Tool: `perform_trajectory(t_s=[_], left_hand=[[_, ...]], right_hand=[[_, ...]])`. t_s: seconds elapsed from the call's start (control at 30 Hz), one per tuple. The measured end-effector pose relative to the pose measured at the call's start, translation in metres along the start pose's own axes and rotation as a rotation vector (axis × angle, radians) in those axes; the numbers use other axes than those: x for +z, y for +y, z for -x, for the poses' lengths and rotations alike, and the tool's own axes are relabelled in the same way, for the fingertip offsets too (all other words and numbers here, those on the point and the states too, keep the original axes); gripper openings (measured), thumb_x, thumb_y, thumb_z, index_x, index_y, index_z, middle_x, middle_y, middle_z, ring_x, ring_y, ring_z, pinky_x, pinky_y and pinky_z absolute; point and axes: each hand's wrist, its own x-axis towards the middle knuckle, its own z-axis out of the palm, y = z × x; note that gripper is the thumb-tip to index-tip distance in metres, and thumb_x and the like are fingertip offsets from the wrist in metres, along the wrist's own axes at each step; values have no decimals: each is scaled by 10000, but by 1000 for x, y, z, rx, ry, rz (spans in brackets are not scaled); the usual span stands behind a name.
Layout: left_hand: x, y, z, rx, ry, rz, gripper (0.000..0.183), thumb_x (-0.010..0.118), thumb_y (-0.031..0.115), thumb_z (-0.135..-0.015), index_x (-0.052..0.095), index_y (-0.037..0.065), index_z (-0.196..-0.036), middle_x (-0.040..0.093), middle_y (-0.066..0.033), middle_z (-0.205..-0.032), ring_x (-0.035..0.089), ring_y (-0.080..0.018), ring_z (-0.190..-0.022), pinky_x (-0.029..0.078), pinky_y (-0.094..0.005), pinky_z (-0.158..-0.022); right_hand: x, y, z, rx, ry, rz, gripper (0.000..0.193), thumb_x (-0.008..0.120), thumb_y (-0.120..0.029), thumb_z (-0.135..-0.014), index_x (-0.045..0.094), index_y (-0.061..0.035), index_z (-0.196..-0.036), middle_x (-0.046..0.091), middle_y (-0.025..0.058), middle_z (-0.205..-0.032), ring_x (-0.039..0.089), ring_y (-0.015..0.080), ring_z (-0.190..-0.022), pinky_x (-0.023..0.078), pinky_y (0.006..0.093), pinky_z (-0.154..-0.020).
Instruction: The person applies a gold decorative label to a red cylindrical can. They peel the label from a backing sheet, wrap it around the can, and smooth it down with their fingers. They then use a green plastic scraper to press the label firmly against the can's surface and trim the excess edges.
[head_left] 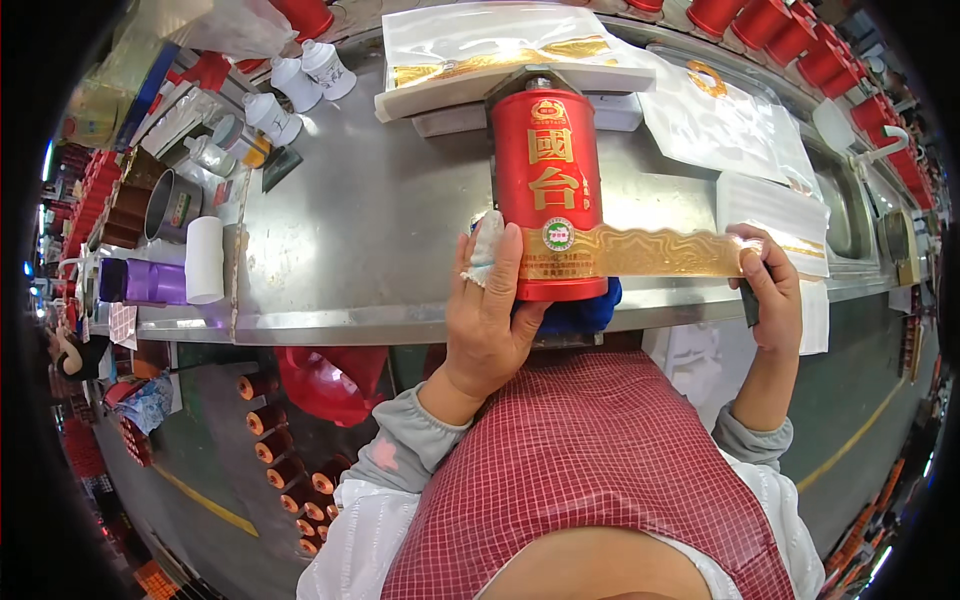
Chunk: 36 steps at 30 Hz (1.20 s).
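A red cylindrical bottle [551, 120] with gold lettering lies toward me on the metal bench, its dark neck end pointing away. Wrapped partly round its lower end is a gold label strip [670, 252] with a wavy upper edge, its free length stretched out to the right. My left hand [490, 315] presses against the bottle's left side, a whitish covering on one finger. At the strip's far end, my right hand [768, 285] pinches the gold strip and also has a dark flat piece [749, 302] in its fingers. Something blue [598, 312] shows under the bottle's near end.
Stacked label sheets [500, 45] lie behind the bottle, more white sheets [715, 125] to the right beside a sink [840, 190]. White bottles [326, 70], a metal cup [172, 205], a white roll [205, 260] and a purple box [155, 281] stand at left. Below is a red stool [330, 380].
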Motion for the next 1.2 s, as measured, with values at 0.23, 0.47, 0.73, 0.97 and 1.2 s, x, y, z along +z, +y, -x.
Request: perform_trajectory(t_s=[0.23,0.47,0.73,0.97,1.2], left_hand=[[-3,-2,1,36,-45,-36,605,629,294,-948,452,-73,-1395,506,-295,-1374,476,-431,-1312,302,-524,-1133],[1,2,3,30,15,-79,629,598,271,-966,382,-108,-1419,509,-277,-1380,480,-451,-1300,287,-556,-1129],[-11,17,2,179,-99,-337,540,611,124,-920,436,-75,-1390,529,-259,-1366,452,-441,-1332,228,-608,-1132],[-3,17,-4,-55,-84,16,714,645,190,-936,276,-124,-1461,414,-304,-1456,432,-441,-1343,333,-449,-1116],[0,3,2,-260,5,453,742,412,404,-1043,173,-143,-1484,368,-267,-1496,391,-318,-1387,295,-381,-1139]], right_hand=[[0,13,-1,25,19,-25,168,633,-162,-945,671,-14,-1015,609,72,-1218,500,66,-763,445,224,-695],[2,17,-7,19,28,18,173,648,-182,-936,662,-15,-980,621,59,-1175,489,60,-748,436,219,-682],[3,25,-15,44,21,89,158,635,-183,-940,635,-26,-917,623,54,-1163,447,44,-712,407,207,-664],[11,18,-18,-14,-8,12,167,618,-161,-944,575,-49,-828,597,81,-1208,461,45,-732,418,215,-692],[6,11,-22,-75,-15,-21,152,617,-157,-944,586,-53,-837,600,91,-1221,465,45,-751,424,218,-702]])
